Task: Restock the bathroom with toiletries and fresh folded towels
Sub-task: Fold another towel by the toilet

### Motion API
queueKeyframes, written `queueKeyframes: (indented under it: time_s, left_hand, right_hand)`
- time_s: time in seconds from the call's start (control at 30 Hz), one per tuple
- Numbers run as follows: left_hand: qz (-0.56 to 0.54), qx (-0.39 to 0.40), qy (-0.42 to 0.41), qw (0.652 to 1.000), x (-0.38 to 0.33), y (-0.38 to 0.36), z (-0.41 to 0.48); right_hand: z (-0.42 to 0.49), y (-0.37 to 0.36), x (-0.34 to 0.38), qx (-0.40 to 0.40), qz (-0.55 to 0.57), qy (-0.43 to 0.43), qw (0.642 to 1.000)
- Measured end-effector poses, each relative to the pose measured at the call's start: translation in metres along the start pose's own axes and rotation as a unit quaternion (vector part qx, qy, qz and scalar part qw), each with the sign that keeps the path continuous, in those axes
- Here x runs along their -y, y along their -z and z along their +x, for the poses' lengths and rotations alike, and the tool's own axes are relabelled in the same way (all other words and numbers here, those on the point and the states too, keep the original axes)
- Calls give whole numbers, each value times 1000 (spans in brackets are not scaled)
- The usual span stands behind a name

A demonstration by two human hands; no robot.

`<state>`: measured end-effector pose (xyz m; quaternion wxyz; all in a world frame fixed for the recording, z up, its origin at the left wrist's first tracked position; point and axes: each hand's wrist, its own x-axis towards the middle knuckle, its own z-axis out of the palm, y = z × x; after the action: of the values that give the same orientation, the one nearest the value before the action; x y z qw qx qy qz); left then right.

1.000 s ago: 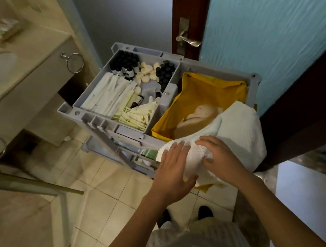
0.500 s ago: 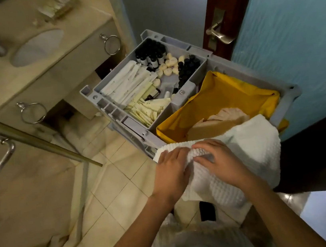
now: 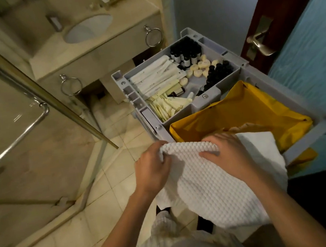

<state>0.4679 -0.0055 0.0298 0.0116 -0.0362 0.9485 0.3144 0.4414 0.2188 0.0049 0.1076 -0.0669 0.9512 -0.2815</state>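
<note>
A white waffle-weave towel (image 3: 215, 187) hangs off the near edge of a grey housekeeping cart (image 3: 291, 86). My left hand (image 3: 154, 170) pinches the towel's top left corner. My right hand (image 3: 227, 152) grips its upper edge a little to the right. Behind the towel, a yellow bag (image 3: 244, 114) lines the cart's bin. The cart's tray holds toiletries: small dark bottles (image 3: 185, 52), white wrapped sachets (image 3: 157, 78), round soaps (image 3: 200, 69) and cream packets (image 3: 168, 106).
A vanity counter with a sink (image 3: 88, 28) stands at the upper left, with two towel rings (image 3: 153, 35) on its front. A glass shower door with a metal handle (image 3: 24, 126) fills the left. The wooden door with its lever handle (image 3: 259, 43) is at the right.
The view has swung so that more of the sink and shower door shows. Both hands have shifted from lying flat on the towel to gripping its upper edge.
</note>
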Motion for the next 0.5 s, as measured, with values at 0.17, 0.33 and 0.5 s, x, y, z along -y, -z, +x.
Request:
queueKeyframes:
  time_s: [0.17,0.33,0.5]
  left_hand:
    - [-48,-87,71,993,19,26,-3]
    - [-68,-126,113,983,46,53,-7]
    - [-60,-107,144,982,90,80,-15]
  right_hand:
    - [17,7,14,88,-53,20,994]
    - [30,0,39,108,-14,40,993]
    - [39,-19,89,94,33,91,991]
